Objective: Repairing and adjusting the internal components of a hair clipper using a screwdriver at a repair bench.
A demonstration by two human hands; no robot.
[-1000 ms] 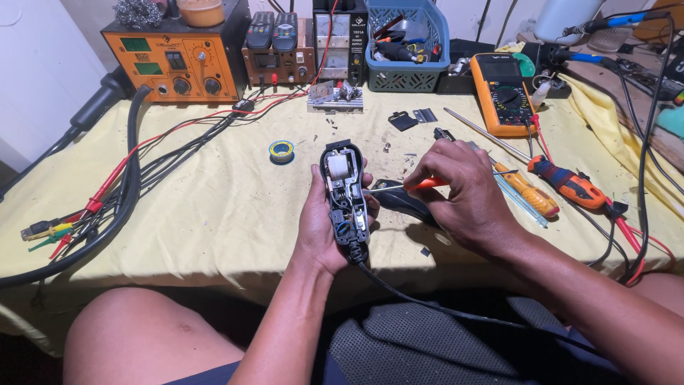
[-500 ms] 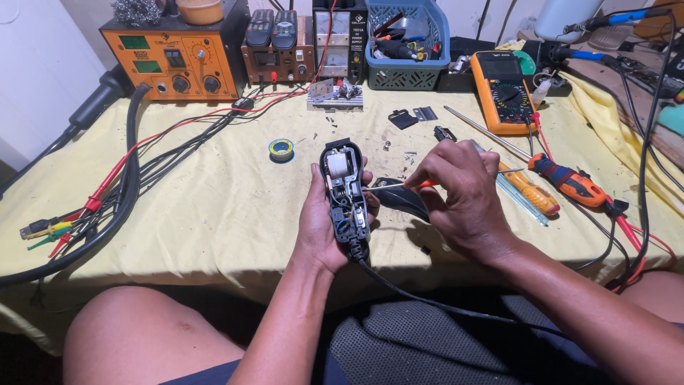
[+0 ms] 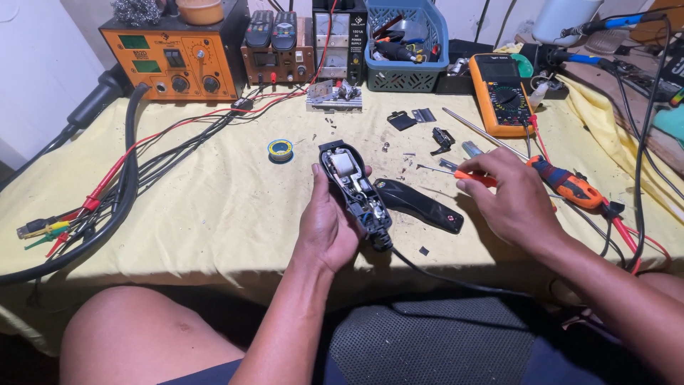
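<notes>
Hair clipper: black corded body with its cover off, inner coil and wiring exposed; held tilted above the front-centre of the table, blade end pointing away from the person, cord trailing off the front edge toward the lap.
Left hand: closed around the clipper from below and the left side, thumb along the left edge, fingers wrapped under the body.
Right hand: fingers pinched shut on a small orange-handled screwdriver, its thin shaft pointing left; the tip is apart from the clipper.
Clipper cover: black plastic shell lying flat on the table between the two hands, just right of the clipper, touched by neither hand.
Table: covered with a yellow cloth, small screws and debris scattered near its centre.
Solder roll: small blue and yellow spool, left of the clipper's far end, well apart from both hands.
Second screwdriver: larger, orange and dark grip, lying just right of the right hand.
Multimeter: orange casing, toward the back right of the table.
Soldering station: orange box at the back left corner.
Blue basket: at the back edge, holding tools.
Cables: black, red and green leads running along the left side.
</notes>
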